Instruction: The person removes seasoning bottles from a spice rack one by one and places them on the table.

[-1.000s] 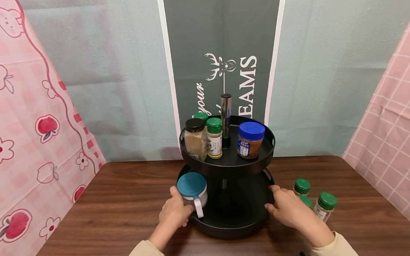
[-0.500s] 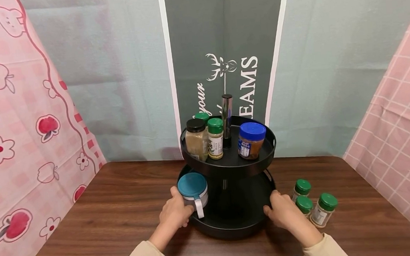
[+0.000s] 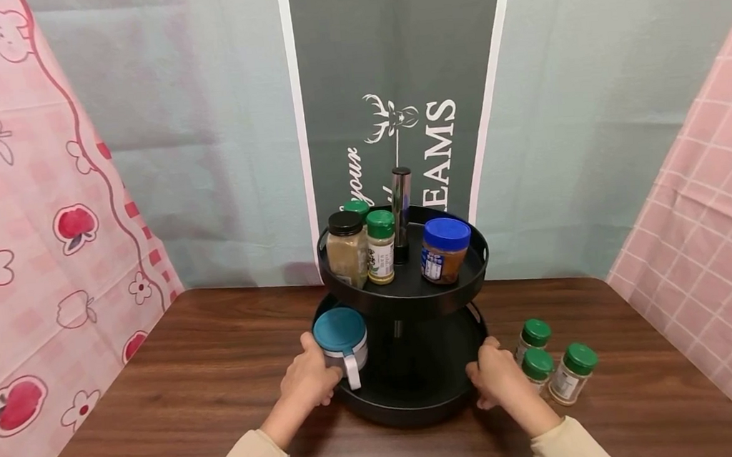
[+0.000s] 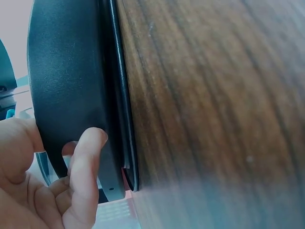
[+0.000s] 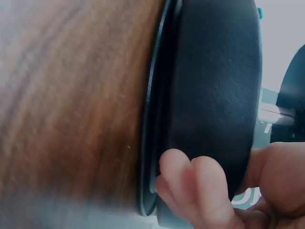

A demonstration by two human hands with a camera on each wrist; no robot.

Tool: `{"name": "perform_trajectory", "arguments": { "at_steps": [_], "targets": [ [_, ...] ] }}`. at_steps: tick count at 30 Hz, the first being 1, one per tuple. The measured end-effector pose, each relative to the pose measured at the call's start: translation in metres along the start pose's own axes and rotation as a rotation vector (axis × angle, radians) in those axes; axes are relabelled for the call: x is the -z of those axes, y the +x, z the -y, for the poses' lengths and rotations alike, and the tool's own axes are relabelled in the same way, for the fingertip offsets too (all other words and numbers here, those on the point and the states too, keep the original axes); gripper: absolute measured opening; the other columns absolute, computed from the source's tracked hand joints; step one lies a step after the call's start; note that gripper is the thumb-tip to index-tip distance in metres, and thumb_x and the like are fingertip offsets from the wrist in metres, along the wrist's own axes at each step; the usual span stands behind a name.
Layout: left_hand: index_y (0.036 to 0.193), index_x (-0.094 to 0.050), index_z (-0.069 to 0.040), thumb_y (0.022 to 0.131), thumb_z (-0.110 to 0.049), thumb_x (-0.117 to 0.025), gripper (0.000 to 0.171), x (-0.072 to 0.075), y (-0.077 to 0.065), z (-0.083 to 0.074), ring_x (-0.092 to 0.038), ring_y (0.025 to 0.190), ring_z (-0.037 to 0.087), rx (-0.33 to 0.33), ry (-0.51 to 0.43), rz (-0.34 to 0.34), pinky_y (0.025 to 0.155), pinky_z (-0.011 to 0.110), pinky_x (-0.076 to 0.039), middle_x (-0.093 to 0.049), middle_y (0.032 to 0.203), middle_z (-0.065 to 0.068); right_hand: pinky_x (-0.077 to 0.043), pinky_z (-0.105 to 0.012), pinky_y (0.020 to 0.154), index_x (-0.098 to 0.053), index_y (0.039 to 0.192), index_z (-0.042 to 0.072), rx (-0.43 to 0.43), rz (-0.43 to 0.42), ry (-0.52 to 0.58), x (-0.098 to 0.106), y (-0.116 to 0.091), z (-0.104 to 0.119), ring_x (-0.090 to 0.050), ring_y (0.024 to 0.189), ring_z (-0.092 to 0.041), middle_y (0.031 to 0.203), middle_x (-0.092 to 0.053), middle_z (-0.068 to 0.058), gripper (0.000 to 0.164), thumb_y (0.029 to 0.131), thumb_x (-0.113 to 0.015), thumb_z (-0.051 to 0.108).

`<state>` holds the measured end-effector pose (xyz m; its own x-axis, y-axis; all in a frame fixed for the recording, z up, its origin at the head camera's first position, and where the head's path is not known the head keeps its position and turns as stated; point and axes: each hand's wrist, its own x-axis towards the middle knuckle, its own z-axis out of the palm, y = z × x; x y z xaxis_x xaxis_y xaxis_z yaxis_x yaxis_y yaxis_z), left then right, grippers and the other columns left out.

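Observation:
A black two-tier round turntable rack stands on the wooden table, with an upper tray (image 3: 411, 304) above a lower tray (image 3: 406, 415). My left hand (image 3: 309, 378) grips the lower tray's left rim, thumb over the top and fingers against the outer wall near a handle slot in the left wrist view. Beside it, inside the tray, sits a container with a teal lid (image 3: 339, 329) and a white handle. My right hand (image 3: 497, 376) holds the right front rim; in the right wrist view its fingers (image 5: 209, 186) curl against the outer wall, with the thumb across the rim.
On the upper tray stand a black-capped jar (image 3: 347, 259), a green-capped spice bottle (image 3: 381, 256), another behind, and a blue-lidded jar (image 3: 444, 258). Three green-capped bottles (image 3: 568, 383) stand on the table (image 3: 221, 362) right of my right hand. Cloth hangs behind and at both sides.
My right hand has slid along the lower rim toward the front and left, away from the green-capped bottles. The left hand keeps its hold, and the rack looks unturned.

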<state>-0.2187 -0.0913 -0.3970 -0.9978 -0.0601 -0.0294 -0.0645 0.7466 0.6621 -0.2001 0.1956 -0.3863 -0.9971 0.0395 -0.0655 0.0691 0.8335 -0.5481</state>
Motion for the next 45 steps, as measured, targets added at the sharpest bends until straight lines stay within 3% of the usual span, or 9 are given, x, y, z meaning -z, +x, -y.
{"name": "perform_trajectory", "arguments": {
  "at_steps": [7,16,27,31,37,41,45],
  "targets": [
    [0.114,-0.029,0.001,0.073,-0.015,-0.062,0.055,0.0,-0.003,0.002,-0.05,0.036,0.015,-0.012,-0.037,-0.008,0.04,0.034,-0.041,-0.053,0.047,0.005,-0.053,-0.043,0.062,-0.007,0.124,-0.028,-0.03,0.036,-0.052,-0.004,0.002,0.003,-0.051,0.033,-0.014,0.051,-0.054,-0.014,0.062,0.085,-0.043,0.005],
    [0.122,-0.028,0.001,0.076,-0.017,-0.061,0.059,0.0,-0.004,0.003,-0.05,0.038,0.014,-0.026,-0.036,-0.018,0.043,0.034,-0.041,-0.053,0.049,0.003,-0.053,-0.042,0.063,-0.008,0.124,-0.028,-0.05,0.04,-0.088,-0.002,0.003,0.006,-0.051,0.032,-0.014,0.067,-0.054,-0.031,0.065,0.084,-0.046,0.006],
    [0.119,-0.032,0.0,0.077,-0.019,-0.059,0.053,0.001,-0.004,0.005,-0.05,0.039,0.012,-0.061,-0.027,-0.044,0.044,0.035,-0.04,-0.054,0.047,-0.001,-0.052,-0.044,0.069,-0.009,0.125,-0.029,-0.038,0.055,-0.141,-0.002,0.004,0.008,-0.052,0.035,-0.015,0.065,-0.055,-0.027,0.065,0.087,-0.046,0.008],
    [0.12,-0.031,0.004,0.078,-0.017,-0.059,0.055,0.005,-0.004,0.004,-0.051,0.039,0.012,-0.084,-0.039,-0.008,0.043,0.033,-0.042,-0.054,0.047,0.0,-0.051,-0.046,0.073,-0.009,0.124,-0.03,-0.031,0.052,-0.153,-0.001,0.004,0.009,-0.052,0.035,-0.015,0.063,-0.055,-0.026,0.065,0.088,-0.047,0.008],
    [0.118,-0.033,0.012,0.081,-0.015,-0.062,0.054,0.018,-0.007,0.002,-0.053,0.039,0.015,-0.144,-0.094,0.114,0.037,0.029,-0.045,-0.056,0.049,0.005,-0.047,-0.05,0.082,-0.009,0.123,-0.031,-0.03,0.067,-0.177,-0.001,0.004,0.011,-0.053,0.039,-0.015,0.052,-0.056,-0.013,0.065,0.089,-0.046,0.009],
    [0.112,-0.042,0.01,0.079,-0.018,-0.065,0.049,0.024,-0.008,0.001,-0.054,0.041,0.015,-0.157,-0.03,0.115,0.041,0.031,-0.046,-0.057,0.05,0.005,-0.045,-0.051,0.085,-0.008,0.124,-0.031,-0.045,0.081,-0.188,-0.001,0.004,0.012,-0.054,0.043,-0.017,0.052,-0.056,-0.011,0.065,0.089,-0.047,0.009],
    [0.106,-0.05,0.01,0.077,-0.025,-0.067,0.048,0.027,-0.01,0.0,-0.061,0.067,0.028,-0.181,0.099,0.046,0.063,0.044,-0.05,-0.065,0.073,0.016,-0.044,-0.052,0.086,-0.007,0.124,-0.03,-0.059,0.08,-0.179,-0.002,0.004,0.011,-0.054,0.042,-0.016,0.051,-0.056,-0.011,0.066,0.089,-0.046,0.009]
  ]
}}
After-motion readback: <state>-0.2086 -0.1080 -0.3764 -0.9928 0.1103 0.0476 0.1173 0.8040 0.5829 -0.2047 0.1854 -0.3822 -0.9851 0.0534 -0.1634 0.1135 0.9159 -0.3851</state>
